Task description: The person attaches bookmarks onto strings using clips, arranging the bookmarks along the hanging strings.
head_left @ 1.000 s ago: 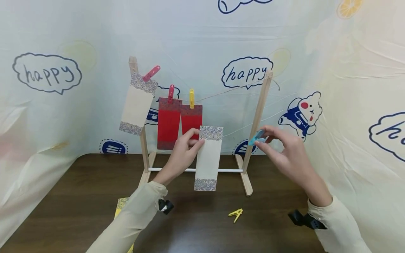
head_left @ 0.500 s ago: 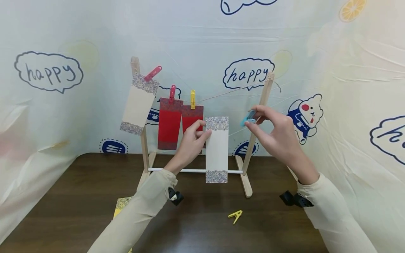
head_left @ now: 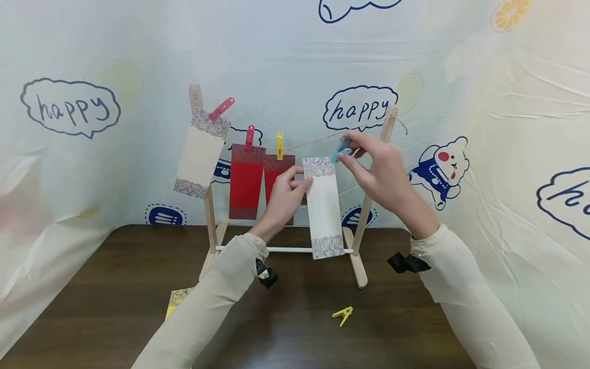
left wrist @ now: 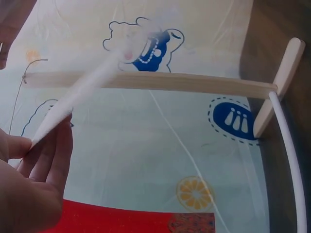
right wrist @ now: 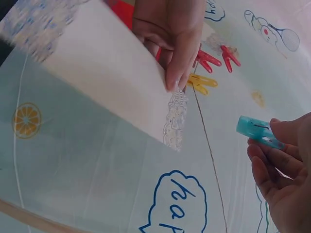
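My left hand (head_left: 284, 201) pinches the left edge of a white card (head_left: 324, 207) with lace-patterned ends, near its top. In the left wrist view that card (left wrist: 73, 97) is seen edge-on between thumb and fingers. My right hand (head_left: 379, 166) pinches a blue clothespin (head_left: 340, 149) beside the card's top right corner. The right wrist view shows the clothespin (right wrist: 255, 130) apart from the card and from the string (right wrist: 209, 141). Two red cards hang left of my left hand, one by a pink clothespin (head_left: 249, 137), one by a yellow clothespin (head_left: 279, 145).
A wooden stand (head_left: 361, 225) with a white crossbar (head_left: 290, 249) carries the string. Another white card (head_left: 200, 154) hangs at its left post under a pink clothespin (head_left: 222, 108). A loose yellow clothespin (head_left: 342, 315) and a yellow card (head_left: 175, 300) lie on the dark table (head_left: 286, 328).
My left hand has raised the white card up and to the right. My right hand has moved up and left with the blue clothespin, close to the card's top corner.
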Demonstrator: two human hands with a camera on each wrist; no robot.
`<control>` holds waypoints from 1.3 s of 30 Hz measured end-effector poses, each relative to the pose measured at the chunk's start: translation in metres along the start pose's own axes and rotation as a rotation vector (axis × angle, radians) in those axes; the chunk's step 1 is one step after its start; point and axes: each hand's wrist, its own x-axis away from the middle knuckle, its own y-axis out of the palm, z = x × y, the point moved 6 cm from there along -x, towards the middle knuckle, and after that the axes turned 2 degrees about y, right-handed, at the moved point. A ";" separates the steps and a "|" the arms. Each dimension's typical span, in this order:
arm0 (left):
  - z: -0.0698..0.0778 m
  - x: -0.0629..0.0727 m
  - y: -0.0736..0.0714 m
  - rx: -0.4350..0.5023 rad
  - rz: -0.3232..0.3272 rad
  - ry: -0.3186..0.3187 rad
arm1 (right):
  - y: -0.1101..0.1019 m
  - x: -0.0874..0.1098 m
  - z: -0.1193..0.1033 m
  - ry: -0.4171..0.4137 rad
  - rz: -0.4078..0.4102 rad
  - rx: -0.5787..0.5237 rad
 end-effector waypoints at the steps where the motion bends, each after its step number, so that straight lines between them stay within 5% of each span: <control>1: 0.000 -0.001 0.000 0.010 0.007 -0.007 | 0.001 -0.003 -0.001 -0.005 -0.009 0.006; 11: -0.006 -0.011 0.005 0.155 0.053 -0.104 | 0.012 -0.037 0.001 -0.006 -0.066 0.007; 19: -0.007 -0.015 0.008 0.174 0.083 -0.109 | 0.028 -0.067 0.012 0.048 -0.141 0.015; 29: -0.009 -0.017 0.009 0.136 0.122 -0.050 | 0.045 -0.079 0.026 0.140 -0.248 0.005; 39: -0.006 -0.017 0.006 0.086 0.181 0.016 | 0.049 -0.080 0.027 0.137 -0.314 0.016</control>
